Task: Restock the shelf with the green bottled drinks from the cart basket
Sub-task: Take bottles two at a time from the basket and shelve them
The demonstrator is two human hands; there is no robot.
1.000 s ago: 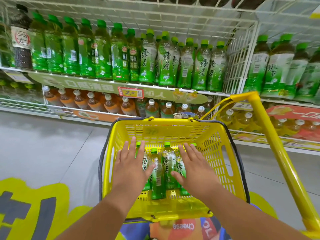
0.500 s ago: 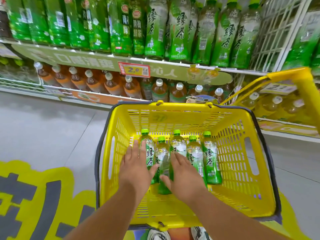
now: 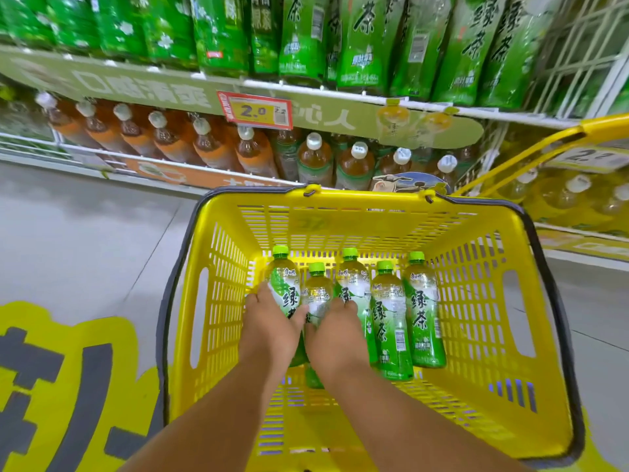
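Several green tea bottles lie side by side on the floor of the yellow cart basket [image 3: 483, 267], caps pointing away from me. My left hand [image 3: 272, 325] is wrapped around the leftmost green bottle [image 3: 286, 287]. My right hand [image 3: 337, 335] closes over the third green bottle [image 3: 354, 281]; the second green bottle [image 3: 318, 291] lies between my hands. Two more green bottles [image 3: 422, 311] lie untouched to the right. The shelf [image 3: 340, 97] above holds a packed row of tall green bottles [image 3: 303, 35].
Brown tea bottles [image 3: 207, 141] with white caps fill the lower shelf behind the basket. A red price tag [image 3: 257, 110] hangs on the shelf edge. The yellow cart handle [image 3: 599, 124] rises at the right. Grey floor with a yellow decal [image 3: 68, 386] lies to the left.
My head has dropped closer to the basket. Both hands went from hovering flat over the bottles to reaching down and closing on two of them.
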